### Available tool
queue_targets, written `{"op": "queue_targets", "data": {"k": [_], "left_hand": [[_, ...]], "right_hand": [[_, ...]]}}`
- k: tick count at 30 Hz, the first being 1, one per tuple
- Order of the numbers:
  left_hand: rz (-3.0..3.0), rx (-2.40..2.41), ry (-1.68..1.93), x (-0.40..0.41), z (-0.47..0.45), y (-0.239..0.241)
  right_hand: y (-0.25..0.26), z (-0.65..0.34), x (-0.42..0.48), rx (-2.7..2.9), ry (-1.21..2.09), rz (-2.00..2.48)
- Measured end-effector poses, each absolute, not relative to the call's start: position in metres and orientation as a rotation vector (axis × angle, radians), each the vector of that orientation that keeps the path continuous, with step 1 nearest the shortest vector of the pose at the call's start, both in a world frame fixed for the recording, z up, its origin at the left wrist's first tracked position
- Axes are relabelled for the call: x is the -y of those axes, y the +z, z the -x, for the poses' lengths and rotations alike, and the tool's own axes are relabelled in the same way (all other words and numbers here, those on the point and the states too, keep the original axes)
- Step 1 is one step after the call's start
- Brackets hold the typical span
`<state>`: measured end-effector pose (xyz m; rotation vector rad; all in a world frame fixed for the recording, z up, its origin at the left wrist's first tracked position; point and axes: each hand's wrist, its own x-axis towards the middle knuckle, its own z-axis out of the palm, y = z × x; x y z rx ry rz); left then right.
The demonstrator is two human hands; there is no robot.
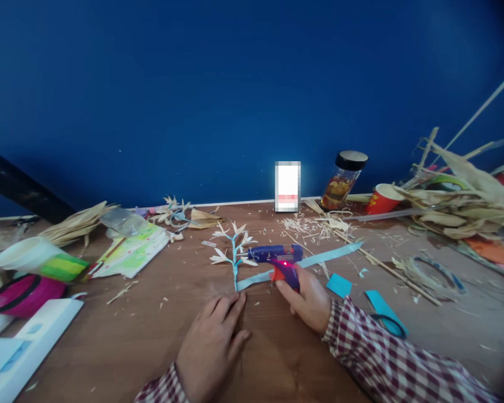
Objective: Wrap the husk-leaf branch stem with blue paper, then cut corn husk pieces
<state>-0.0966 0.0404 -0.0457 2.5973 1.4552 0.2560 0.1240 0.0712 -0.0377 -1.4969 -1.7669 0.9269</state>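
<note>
On the brown bench [130, 347], a blue strip [331, 256] runs from the base of a blue stem [235, 270] with pale flowers [222, 257]. The right hand [308, 299] grips a glue gun [277, 253], nozzle near the stem; the left hand [212, 338] lies palm down, fingers extended toward that base.

Left grip [210, 331] palm down, fingers [234, 312] forward; right grip [309, 299] curled, forearm [386, 350] slanting.

Right fingers [294, 295] round glue gun [293, 273]; left fingers [234, 311] on table [126, 341] by blue-stemmed flower sprig [234, 260].
</note>
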Motion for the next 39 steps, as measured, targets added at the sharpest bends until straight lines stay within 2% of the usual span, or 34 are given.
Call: {"op": "queue_targets", "data": {"k": [3, 8, 12, 15, 32, 39], "left_hand": [[-2.583, -1.456, 0.284, -0.038, 0.096, -0.047], [-2.588, -1.435, 0.365, -0.037, 0.096, -0.049], [-2.579, -1.45, 0.405, -0.035, 0.096, -0.051], [-2.582, -1.46, 0.421, -0.034, 0.096, -0.051], [-2.604, -1.445, 0.46, -0.034, 0.095, -0.05], [-2.599, -1.462, 0.39, -0.034, 0.096, -0.052]], "right_hand": [[-0.034, -0.127, -0.07, 1.626, 1.099, 1.378], [-0.018, -0.138, -0.063, 1.623, 1.053, 1.353], [-0.016, -0.138, -0.057, 1.51, 1.398, 1.218], [-0.019, -0.133, -0.056, 1.391, 1.5, 1.223], [-0.022, -0.123, -0.051, 1.741, 1.277, 1.325], [-0.025, -0.122, -0.053, 1.742, 1.285, 1.307]]}}
